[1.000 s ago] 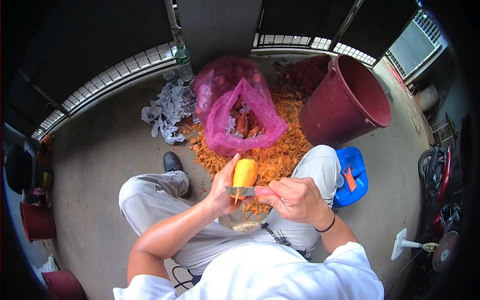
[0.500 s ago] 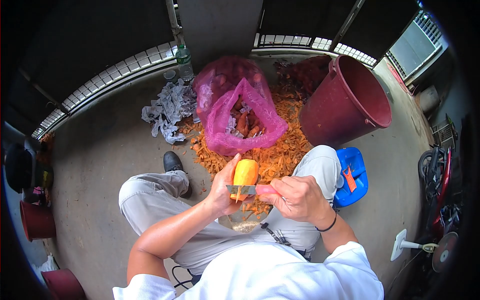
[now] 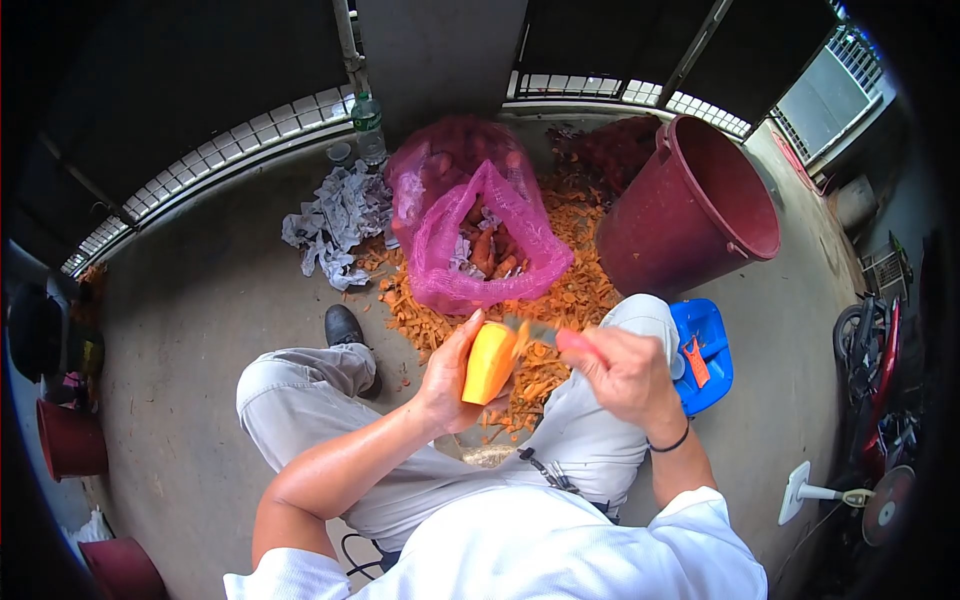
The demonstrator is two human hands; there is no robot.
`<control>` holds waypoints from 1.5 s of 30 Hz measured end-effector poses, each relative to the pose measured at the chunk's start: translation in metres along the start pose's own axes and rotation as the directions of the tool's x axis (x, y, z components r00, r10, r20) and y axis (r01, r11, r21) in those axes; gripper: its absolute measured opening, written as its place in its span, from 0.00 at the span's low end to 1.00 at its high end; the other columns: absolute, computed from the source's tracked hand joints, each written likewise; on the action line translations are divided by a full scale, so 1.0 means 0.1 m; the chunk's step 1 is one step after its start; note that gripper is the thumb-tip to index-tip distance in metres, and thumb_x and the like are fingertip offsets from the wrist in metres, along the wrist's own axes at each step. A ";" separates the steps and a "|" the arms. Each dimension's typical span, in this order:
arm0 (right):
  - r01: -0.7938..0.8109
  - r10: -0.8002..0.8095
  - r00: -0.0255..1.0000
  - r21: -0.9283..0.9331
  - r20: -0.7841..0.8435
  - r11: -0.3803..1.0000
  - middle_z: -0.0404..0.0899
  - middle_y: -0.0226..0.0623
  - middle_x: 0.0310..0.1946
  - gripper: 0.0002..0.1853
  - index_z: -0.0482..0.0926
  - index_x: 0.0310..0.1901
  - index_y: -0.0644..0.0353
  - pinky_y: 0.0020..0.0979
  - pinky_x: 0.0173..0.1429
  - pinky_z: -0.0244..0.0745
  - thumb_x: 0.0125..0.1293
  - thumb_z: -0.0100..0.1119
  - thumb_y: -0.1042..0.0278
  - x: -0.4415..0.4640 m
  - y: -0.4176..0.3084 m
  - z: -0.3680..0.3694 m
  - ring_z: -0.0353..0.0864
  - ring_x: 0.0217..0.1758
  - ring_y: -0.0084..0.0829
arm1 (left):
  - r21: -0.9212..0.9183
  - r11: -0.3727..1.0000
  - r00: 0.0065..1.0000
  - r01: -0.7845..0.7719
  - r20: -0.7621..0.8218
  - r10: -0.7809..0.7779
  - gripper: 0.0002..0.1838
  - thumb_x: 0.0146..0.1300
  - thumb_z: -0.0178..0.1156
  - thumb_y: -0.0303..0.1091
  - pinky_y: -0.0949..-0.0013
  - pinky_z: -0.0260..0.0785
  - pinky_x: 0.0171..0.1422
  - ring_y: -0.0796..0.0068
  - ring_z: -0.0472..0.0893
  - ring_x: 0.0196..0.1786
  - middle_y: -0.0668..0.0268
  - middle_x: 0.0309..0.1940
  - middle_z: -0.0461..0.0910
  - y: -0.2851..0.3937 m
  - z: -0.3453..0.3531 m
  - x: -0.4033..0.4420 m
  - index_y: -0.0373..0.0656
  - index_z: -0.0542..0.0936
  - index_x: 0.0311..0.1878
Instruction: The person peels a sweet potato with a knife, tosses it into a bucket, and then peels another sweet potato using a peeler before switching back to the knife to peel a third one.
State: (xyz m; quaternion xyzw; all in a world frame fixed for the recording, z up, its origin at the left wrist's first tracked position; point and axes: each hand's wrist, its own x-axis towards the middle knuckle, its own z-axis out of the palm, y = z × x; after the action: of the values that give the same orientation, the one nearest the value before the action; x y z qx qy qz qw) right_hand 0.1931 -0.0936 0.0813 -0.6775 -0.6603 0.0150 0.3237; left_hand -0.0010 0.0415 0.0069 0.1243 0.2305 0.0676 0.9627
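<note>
Tapering, peeled, yellow-orange vegetable (image 3: 487, 367)

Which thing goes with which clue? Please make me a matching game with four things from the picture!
Things:
1. carrot
2. bladed tool
3. net bag
4. plastic tray

Clues:
A. blue, on the floor beside the right knee
B. held in the right hand
C. pink, with its mouth open
D. held in the left hand

Right pairs: 1-D, 2-B, 3-C, 4-A.
</note>
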 end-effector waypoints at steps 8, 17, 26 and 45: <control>0.133 -0.123 0.978 -0.046 0.171 0.990 0.77 0.36 0.21 0.18 0.81 0.33 0.57 0.39 0.24 0.74 0.65 0.74 0.51 -0.07 -0.15 0.15 0.83 0.22 0.38 | -0.024 0.999 0.994 0.022 -0.103 -0.024 0.30 0.75 0.48 0.71 0.71 0.58 0.26 0.69 0.76 0.31 0.63 0.36 0.83 -0.03 -0.03 -0.01 0.54 0.82 0.48; 0.046 -0.037 0.997 -0.153 0.066 0.987 0.78 0.41 0.22 0.13 0.83 0.36 0.61 0.40 0.27 0.72 0.66 0.73 0.61 0.00 0.00 0.05 0.80 0.23 0.43 | -0.034 0.998 0.999 0.047 0.022 -0.046 0.30 0.76 0.47 0.71 0.72 0.52 0.24 0.74 0.69 0.28 0.68 0.32 0.76 0.00 -0.03 -0.01 0.52 0.80 0.48; -0.353 0.330 0.935 0.281 0.126 0.892 0.78 0.42 0.24 0.22 0.84 0.40 0.63 0.39 0.31 0.74 0.64 0.78 0.50 -0.11 0.05 0.17 0.81 0.25 0.40 | 0.034 0.996 0.988 -0.087 -0.123 0.090 0.29 0.76 0.48 0.69 0.67 0.62 0.30 0.73 0.77 0.34 0.69 0.39 0.80 -0.02 0.01 0.02 0.53 0.80 0.51; -0.434 0.557 0.828 0.559 -0.062 0.706 0.77 0.23 0.30 0.18 0.81 0.47 0.65 0.21 0.32 0.63 0.78 0.65 0.54 -0.17 0.69 0.29 0.69 0.28 0.13 | -0.054 0.983 0.981 -0.176 0.068 0.179 0.29 0.79 0.45 0.45 0.48 0.79 0.58 0.48 0.80 0.66 0.51 0.69 0.76 -0.04 -0.04 0.01 0.48 0.66 0.79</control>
State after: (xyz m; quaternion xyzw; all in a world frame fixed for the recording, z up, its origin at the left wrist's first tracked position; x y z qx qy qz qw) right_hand 0.2394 -0.0915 0.0198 -0.7133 -0.3814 0.2035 0.5517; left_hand -0.0019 0.0389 0.0024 0.1234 0.1818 0.1541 0.9633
